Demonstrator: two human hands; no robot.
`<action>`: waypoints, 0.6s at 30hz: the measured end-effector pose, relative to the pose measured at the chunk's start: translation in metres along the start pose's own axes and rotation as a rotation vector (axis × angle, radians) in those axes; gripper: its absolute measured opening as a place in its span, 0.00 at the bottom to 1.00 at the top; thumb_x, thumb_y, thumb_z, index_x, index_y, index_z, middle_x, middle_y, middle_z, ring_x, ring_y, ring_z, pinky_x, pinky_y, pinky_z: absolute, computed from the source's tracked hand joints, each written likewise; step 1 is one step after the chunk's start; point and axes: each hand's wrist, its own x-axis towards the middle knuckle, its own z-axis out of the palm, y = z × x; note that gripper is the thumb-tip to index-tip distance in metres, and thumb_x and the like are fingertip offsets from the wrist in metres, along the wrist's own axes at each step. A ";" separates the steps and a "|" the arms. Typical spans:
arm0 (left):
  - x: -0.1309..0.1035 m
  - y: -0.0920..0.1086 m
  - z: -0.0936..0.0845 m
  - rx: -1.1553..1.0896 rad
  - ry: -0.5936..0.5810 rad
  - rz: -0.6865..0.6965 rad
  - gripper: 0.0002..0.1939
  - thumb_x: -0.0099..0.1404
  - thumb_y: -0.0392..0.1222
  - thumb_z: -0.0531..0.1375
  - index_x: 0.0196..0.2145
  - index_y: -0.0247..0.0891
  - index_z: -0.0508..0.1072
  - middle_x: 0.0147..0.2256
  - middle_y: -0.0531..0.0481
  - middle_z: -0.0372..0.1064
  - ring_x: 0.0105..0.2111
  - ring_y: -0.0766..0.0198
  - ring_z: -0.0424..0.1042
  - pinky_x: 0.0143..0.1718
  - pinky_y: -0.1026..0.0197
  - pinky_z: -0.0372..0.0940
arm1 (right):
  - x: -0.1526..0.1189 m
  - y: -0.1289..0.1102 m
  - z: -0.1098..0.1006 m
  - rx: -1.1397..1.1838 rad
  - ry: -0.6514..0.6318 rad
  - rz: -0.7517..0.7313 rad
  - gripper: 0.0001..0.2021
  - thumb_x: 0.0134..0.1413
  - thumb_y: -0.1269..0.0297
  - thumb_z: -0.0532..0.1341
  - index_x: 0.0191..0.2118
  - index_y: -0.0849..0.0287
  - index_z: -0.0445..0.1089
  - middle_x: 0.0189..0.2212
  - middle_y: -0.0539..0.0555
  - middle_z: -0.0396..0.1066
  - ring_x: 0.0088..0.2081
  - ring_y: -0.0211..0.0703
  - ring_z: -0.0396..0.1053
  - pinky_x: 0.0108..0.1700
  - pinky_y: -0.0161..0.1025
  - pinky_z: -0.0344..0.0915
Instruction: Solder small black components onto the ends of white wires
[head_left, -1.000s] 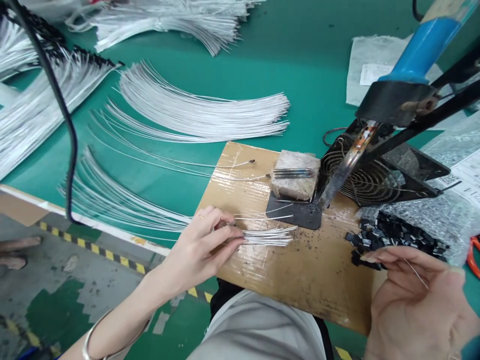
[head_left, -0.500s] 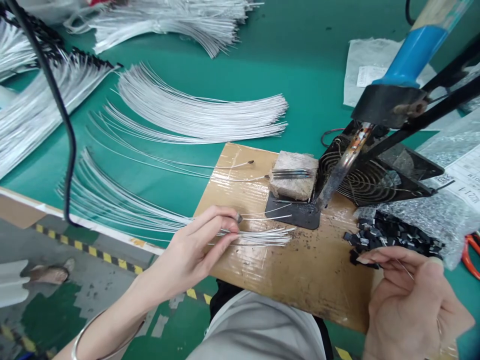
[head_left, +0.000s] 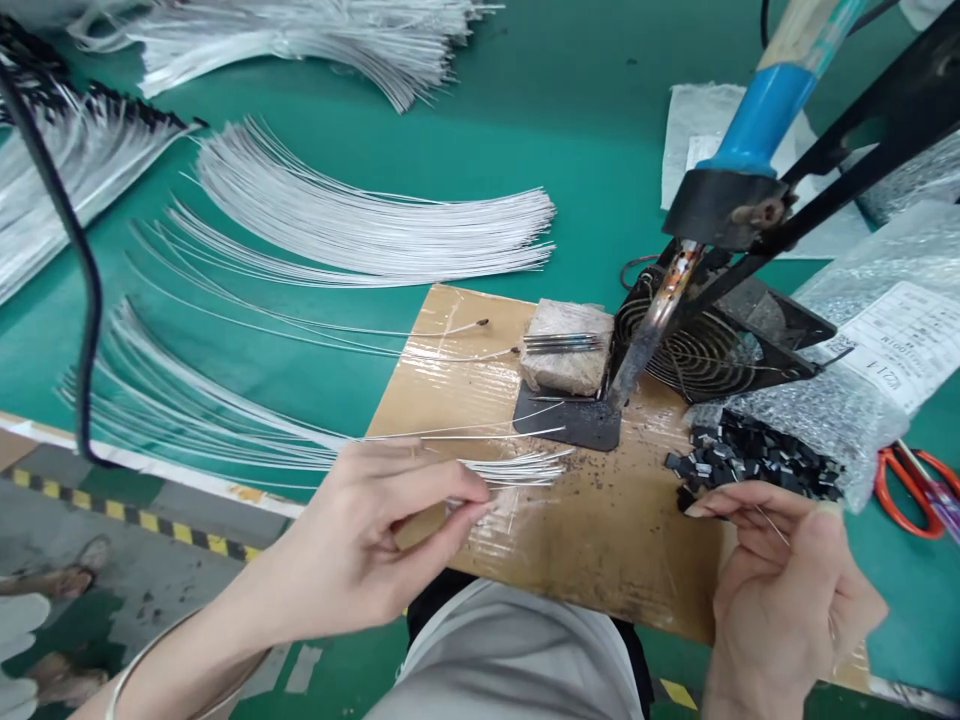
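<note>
my left hand is at the surface's near edge, over the nearest bunch of white wires, thumb and forefinger almost meeting; i cannot tell whether they grip a wire. the wires run from the surface's left side onto the cardboard along the near edge. my right hand grasps a thin strand just beside the black pieces, near the cardboard's right edge.
</note>
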 end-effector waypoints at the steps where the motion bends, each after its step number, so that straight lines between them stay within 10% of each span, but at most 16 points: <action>1: 0.002 -0.001 -0.002 -0.071 -0.062 -0.023 0.08 0.68 0.32 0.59 0.32 0.40 0.75 0.18 0.57 0.64 0.17 0.69 0.56 0.19 0.63 0.51 | 0.000 0.000 0.000 0.002 0.001 -0.006 0.21 0.68 0.53 0.57 0.29 0.62 0.76 0.26 0.53 0.76 0.24 0.42 0.73 0.27 0.41 0.69; 9: 0.017 -0.019 0.001 -0.367 -0.160 -0.226 0.11 0.69 0.36 0.58 0.27 0.41 0.74 0.21 0.53 0.68 0.20 0.68 0.63 0.20 0.65 0.59 | 0.005 0.003 -0.016 -0.320 -0.048 0.014 0.20 0.66 0.51 0.60 0.32 0.62 0.79 0.23 0.52 0.74 0.22 0.39 0.70 0.25 0.37 0.66; 18: 0.020 -0.009 0.004 -0.289 -0.096 -0.161 0.13 0.71 0.34 0.54 0.28 0.41 0.69 0.31 0.46 0.74 0.47 0.56 0.75 0.31 0.66 0.69 | 0.019 0.011 -0.012 -0.747 -0.350 -0.444 0.09 0.61 0.61 0.67 0.44 0.58 0.78 0.28 0.47 0.70 0.24 0.33 0.63 0.29 0.34 0.65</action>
